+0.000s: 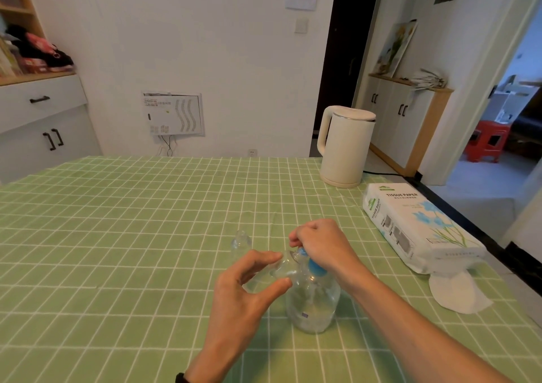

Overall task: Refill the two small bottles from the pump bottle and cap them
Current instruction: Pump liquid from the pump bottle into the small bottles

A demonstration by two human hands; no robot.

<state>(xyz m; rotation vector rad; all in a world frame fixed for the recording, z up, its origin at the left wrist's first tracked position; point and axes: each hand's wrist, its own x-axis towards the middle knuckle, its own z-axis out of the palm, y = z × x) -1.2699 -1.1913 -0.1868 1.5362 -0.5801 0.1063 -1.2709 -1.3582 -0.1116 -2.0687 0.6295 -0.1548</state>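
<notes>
A clear pump bottle (313, 303) with a blue pump head (317, 267) stands on the green checked tablecloth (117, 236). My left hand (246, 288) holds a small clear bottle (283, 266) tilted on its side, its mouth up against the pump's spout. My right hand (319, 243) sits over the pump head, fingers curled around its top. A second small clear bottle (241, 243) stands upright and uncapped on the cloth, just beyond my left hand. No caps are visible.
A white electric kettle (343, 145) stands at the table's far right. A pack of tissue paper (416, 227) lies along the right edge, with a loose white tissue (457, 293) in front of it. Cabinets line the walls behind.
</notes>
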